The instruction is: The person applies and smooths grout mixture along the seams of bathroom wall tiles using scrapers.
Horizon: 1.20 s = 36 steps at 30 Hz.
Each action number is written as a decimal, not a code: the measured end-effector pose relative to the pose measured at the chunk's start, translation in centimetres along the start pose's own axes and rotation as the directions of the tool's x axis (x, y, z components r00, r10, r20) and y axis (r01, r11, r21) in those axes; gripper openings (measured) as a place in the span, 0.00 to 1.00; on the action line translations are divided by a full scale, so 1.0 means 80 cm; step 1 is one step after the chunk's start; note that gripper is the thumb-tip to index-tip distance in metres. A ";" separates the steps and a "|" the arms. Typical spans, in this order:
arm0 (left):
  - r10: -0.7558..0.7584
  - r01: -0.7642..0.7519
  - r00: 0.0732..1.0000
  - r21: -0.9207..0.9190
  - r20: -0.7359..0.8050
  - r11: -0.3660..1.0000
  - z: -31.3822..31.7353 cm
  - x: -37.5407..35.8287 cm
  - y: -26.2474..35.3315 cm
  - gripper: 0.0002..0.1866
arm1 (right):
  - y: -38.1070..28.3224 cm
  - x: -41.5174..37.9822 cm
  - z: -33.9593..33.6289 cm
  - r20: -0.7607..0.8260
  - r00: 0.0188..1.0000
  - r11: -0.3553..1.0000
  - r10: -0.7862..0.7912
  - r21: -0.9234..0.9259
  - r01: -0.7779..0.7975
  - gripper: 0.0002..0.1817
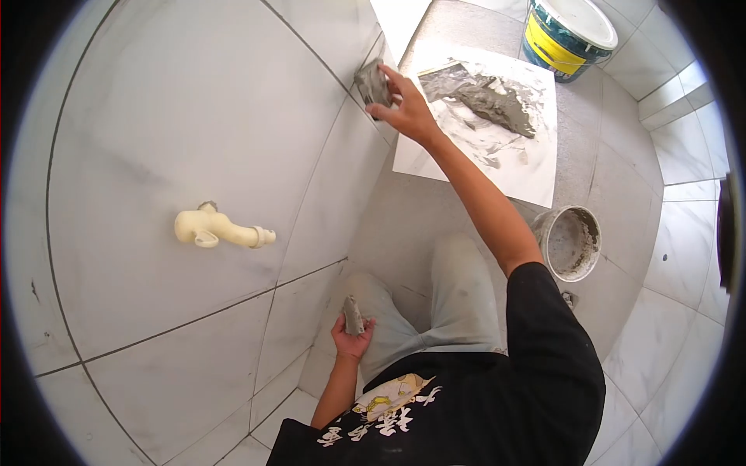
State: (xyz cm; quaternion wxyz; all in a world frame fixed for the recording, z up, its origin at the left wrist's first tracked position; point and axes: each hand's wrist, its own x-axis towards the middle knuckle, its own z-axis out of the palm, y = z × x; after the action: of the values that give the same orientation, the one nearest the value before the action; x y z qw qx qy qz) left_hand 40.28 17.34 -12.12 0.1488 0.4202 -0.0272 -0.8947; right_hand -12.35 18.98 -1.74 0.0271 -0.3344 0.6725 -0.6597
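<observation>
Two smeared pieces [353,312] [371,81]: left fingers [369,323] grip one, right fingers [392,76] another at the wall [194,140]; much paste [497,109] lies unused.

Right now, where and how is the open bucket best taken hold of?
I'd take the open bucket by its rim, from above: thumb outside, fingers inside. Its round mouth opens upward and no handle shows. Residue cakes the inside, so keep the grip shallow.
</observation>
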 end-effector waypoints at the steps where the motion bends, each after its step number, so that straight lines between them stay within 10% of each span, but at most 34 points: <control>1: -0.008 0.008 1.000 -0.020 0.018 1.000 0.002 0.001 -0.001 0.17 | 0.005 0.005 0.018 -0.009 0.999 0.999 -0.032 -0.029 0.032 0.44; 6: -0.010 0.009 1.000 -0.007 -0.020 1.000 0.006 0.002 0.001 0.17 | 0.018 -0.051 0.032 0.174 0.965 0.941 0.195 -0.312 -0.133 0.40; 8: -0.048 0.048 0.999 -0.016 0.010 0.999 0.008 0.003 0.002 0.18 | 0.040 -0.040 0.007 0.241 0.970 1.000 0.029 -0.008 -0.028 0.38; 9: -0.050 0.050 0.999 -0.023 0.011 0.998 0.008 0.004 0.001 0.18 | 0.017 -0.008 -0.016 0.212 0.888 0.897 0.409 0.085 -0.433 0.36; 11: -0.041 0.042 0.999 -0.045 0.019 0.998 0.008 0.000 0.003 0.18 | -0.009 0.056 -0.039 0.007 0.941 0.932 0.340 0.131 -0.338 0.36; 14: -0.023 0.023 1.000 -0.027 -0.012 0.999 0.023 -0.009 -0.001 0.17 | -0.019 0.083 -0.024 0.142 0.886 0.822 0.442 0.332 -0.463 0.39; 21: -0.073 0.080 0.980 -0.028 0.183 0.996 -0.019 0.004 0.003 0.19 | -0.072 -0.089 0.038 0.434 0.882 0.977 0.182 -0.178 -0.114 0.41; 24: -0.056 0.063 0.992 -0.057 0.116 0.996 -0.017 0.004 0.005 0.18 | -0.061 -0.081 0.042 0.047 0.999 0.999 0.019 -0.049 -0.016 0.44; 28: -0.036 0.038 0.998 -0.038 0.060 0.999 -0.016 -0.007 0.000 0.18 | -0.024 -0.084 0.091 -0.047 0.992 0.991 -0.114 -0.074 0.110 0.45; 32: -0.020 0.021 0.997 -0.015 0.072 1.000 -0.007 0.002 0.004 0.18 | -0.014 -0.106 0.043 0.329 0.939 0.976 0.098 -0.217 -0.026 0.38; 36: -0.022 0.021 0.996 0.017 0.088 1.000 0.002 0.002 0.003 0.18 | -0.005 0.050 -0.019 -0.058 0.920 0.898 0.387 0.249 -0.362 0.25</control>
State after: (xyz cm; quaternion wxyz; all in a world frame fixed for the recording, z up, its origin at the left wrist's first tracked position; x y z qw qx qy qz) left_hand 40.10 17.06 -12.08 0.1346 0.3817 -0.0364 -0.9137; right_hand -16.04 18.36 0.42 0.1571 -0.1578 0.6425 -0.7332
